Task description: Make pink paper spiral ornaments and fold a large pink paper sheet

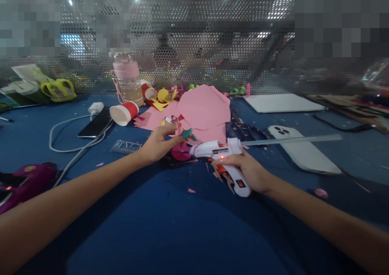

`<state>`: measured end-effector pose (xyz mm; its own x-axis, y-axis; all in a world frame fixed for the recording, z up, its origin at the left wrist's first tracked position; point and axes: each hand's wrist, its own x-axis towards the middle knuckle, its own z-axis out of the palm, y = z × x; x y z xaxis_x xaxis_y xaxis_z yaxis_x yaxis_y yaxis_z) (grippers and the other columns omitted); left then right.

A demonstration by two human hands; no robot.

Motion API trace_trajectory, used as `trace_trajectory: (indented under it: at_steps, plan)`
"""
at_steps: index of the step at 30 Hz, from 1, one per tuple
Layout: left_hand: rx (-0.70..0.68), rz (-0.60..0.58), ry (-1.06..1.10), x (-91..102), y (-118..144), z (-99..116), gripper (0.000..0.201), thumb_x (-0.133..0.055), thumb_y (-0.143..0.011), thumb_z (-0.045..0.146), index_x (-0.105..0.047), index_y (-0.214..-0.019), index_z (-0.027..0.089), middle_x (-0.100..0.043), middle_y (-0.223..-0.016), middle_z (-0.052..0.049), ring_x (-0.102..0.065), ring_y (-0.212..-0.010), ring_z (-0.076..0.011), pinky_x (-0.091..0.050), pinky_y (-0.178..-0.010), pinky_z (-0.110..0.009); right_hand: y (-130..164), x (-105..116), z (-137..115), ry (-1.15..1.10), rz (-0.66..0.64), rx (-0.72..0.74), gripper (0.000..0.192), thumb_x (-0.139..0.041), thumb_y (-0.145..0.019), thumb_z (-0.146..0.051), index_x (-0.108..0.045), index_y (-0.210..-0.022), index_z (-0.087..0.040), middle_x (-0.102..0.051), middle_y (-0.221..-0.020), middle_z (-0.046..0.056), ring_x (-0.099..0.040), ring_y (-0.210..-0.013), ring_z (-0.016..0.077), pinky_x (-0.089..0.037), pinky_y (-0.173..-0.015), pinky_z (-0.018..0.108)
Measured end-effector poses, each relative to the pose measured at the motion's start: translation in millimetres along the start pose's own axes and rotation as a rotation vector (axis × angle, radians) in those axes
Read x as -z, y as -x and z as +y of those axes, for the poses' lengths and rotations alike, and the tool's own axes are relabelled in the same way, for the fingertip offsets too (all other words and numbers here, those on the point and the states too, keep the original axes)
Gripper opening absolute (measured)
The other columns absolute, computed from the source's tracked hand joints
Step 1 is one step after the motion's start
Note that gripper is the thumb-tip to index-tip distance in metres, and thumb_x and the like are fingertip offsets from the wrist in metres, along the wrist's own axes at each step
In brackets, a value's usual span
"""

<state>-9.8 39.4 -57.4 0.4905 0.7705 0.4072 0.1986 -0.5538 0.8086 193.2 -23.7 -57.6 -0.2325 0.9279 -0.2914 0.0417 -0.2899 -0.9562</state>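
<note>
Gripping white glue gun [223, 149], right hand [246, 171] closed, left hand [159, 143] pinching small pink piece [177, 126] at nozzle

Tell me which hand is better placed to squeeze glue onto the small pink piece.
Right. The right hand already grips the white glue gun with its nozzle aimed at the small pink piece, which the left hand pinches, so the left looks occupied steadying it.

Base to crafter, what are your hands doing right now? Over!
Right hand grips white glue gun. Left hand pinches small pink paper piece at nozzle. Pink paper sheets just behind.
</note>
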Motion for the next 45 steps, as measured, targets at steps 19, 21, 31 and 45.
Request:
trace_trajectory:
  at_steps: [19,21,31,45]
  plan:
    - [0.045,0.048,0.088,-2.1,-0.5,5.2,0.014,-0.056,-0.071,0.023,-0.067,-0.078,0.018,-0.065,-0.080,-0.005,-0.057,-0.072,-0.0138,-0.043,-0.067,-0.025,2.7,-3.0,-5.2,0.013,-0.001,0.039,0.013,-0.054,-0.051,-0.029,-0.053,-0.051,-0.016,-0.053,-0.040,0.000,-0.043,-0.033,0.0084,-0.034,-0.034,0.021]
    - [0.063,0.047,0.122,-2.0,-0.8,4.1,0.013,-0.057,-0.070,0.024,-0.067,-0.076,0.018,-0.065,-0.077,-0.005,-0.056,-0.069,-0.0131,-0.042,-0.064,-0.025,2.3,-1.0,-4.8,0.002,-0.026,0.050,0.013,-0.054,-0.051,-0.029,-0.053,-0.049,-0.016,-0.052,-0.039,0.000,-0.043,-0.033,0.0083,-0.033,-0.034,0.021]
    - [0.166,0.169,0.078,13.1,-13.6,10.3,0.012,-0.060,-0.068,0.023,-0.065,-0.061,0.015,-0.062,-0.059,-0.003,-0.050,-0.050,-0.0089,-0.036,-0.048,-0.022,-8.0,13.3,4.2,-0.160,-0.194,0.165,0.021,-0.052,-0.058,-0.032,-0.058,-0.049,-0.014,-0.054,-0.048,0.005,-0.052,-0.046,0.0155,-0.049,-0.056,0.035]
    - [0.295,0.415,-0.063,74.1,-30.2,18.3,0.011,-0.065,-0.062,0.015,-0.061,-0.053,0.013,-0.060,-0.050,0.000,-0.054,-0.050,-0.0106,-0.040,-0.051,-0.022,2.2,-15.5,-1.9,0.344,0.047,0.381,0.023,-0.052,-0.067,-0.040,-0.049,-0.076,-0.019,-0.051,-0.063,0.000,-0.050,-0.054,0.0135,-0.044,-0.050,0.028]
